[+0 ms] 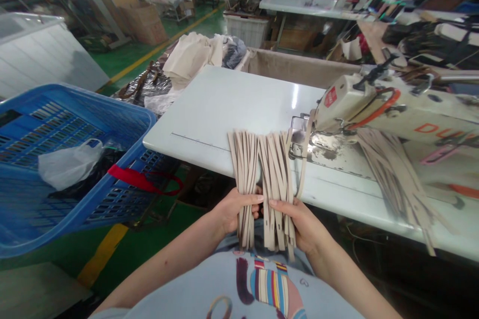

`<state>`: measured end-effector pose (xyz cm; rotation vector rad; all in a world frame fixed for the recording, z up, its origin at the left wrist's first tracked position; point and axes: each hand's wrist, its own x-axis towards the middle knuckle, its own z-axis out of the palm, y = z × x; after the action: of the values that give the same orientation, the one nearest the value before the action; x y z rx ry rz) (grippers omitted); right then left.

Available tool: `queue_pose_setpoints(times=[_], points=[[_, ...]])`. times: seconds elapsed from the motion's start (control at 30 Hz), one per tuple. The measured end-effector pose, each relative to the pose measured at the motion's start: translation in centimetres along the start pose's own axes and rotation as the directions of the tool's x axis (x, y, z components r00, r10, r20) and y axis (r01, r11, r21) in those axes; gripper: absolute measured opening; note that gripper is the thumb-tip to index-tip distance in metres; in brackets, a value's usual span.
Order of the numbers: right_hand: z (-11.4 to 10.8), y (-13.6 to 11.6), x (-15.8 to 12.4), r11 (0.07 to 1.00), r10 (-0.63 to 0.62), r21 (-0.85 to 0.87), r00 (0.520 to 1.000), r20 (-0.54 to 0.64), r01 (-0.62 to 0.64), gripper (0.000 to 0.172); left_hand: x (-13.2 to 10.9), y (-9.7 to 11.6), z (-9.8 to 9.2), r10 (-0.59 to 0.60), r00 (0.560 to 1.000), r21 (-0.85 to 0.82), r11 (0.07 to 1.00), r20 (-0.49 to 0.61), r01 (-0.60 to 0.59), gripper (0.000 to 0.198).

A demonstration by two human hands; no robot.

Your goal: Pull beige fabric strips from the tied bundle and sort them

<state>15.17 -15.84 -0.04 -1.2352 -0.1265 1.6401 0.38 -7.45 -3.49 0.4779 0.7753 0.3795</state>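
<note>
My left hand [243, 207] is closed around a bundle of narrow beige straps [246, 159], its thumb lying across the front. Beside it, my right hand [290, 214] grips a second bundle of beige straps [275, 164], also with the thumb on top. Both bundles hang over the front edge of the white sewing table [209, 109], their upper ends resting on it. A single strap [306, 152] runs from near the needle area of the sewing machine [348, 97] down toward my right hand. Under the machine arm, more beige straps [396, 174] lie in a loose fan.
To the left stands a blue plastic basket [75, 94] with a white plastic bag [71, 162] inside and a red strap [134, 178] on its rim. Pink-handled snips [441, 152] are by the machine. Beige fabric pieces [190, 57] are heaped behind the table. Other people work farther back.
</note>
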Motion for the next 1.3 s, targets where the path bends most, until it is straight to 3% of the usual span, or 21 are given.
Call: queue_pose_setpoints(times=[0.23,0.53,0.73,0.9,1.13,1.3], points=[[0.09,0.31,-0.05,1.0,0.009,-0.026,1.0,-0.022,-0.01,0.038,0.13,-0.22,0.28,-0.024,0.997,-0.042,0.999,-0.07,0.021,0.038],[-0.15,0.06,0.03,0.999,-0.024,-0.047,0.999,-0.036,0.022,0.045,0.25,-0.32,0.11,-0.016,0.996,-0.03,0.999,-0.09,0.013,0.045],[-0.39,0.28,0.18,0.999,-0.022,-0.041,0.999,-0.043,0.02,0.046,0.1,-0.29,0.09,0.027,0.999,-0.008,1.0,-0.047,-0.027,0.054],[-0.37,0.39,0.2,0.999,-0.026,-0.043,0.998,-0.05,0.023,0.047,0.22,-0.45,-0.02,0.02,1.0,-0.029,0.999,-0.002,-0.02,0.051],[-0.17,0.31,0.19,0.998,-0.039,-0.059,0.999,-0.028,0.037,0.049,0.43,-0.6,-0.13,-0.005,0.996,-0.01,1.0,-0.09,0.004,0.034],[-0.18,0.12,0.19,0.997,-0.039,-0.062,0.998,-0.048,0.036,0.048,0.54,-0.59,-0.36,-0.047,0.997,-0.039,0.998,-0.059,0.044,0.035]])
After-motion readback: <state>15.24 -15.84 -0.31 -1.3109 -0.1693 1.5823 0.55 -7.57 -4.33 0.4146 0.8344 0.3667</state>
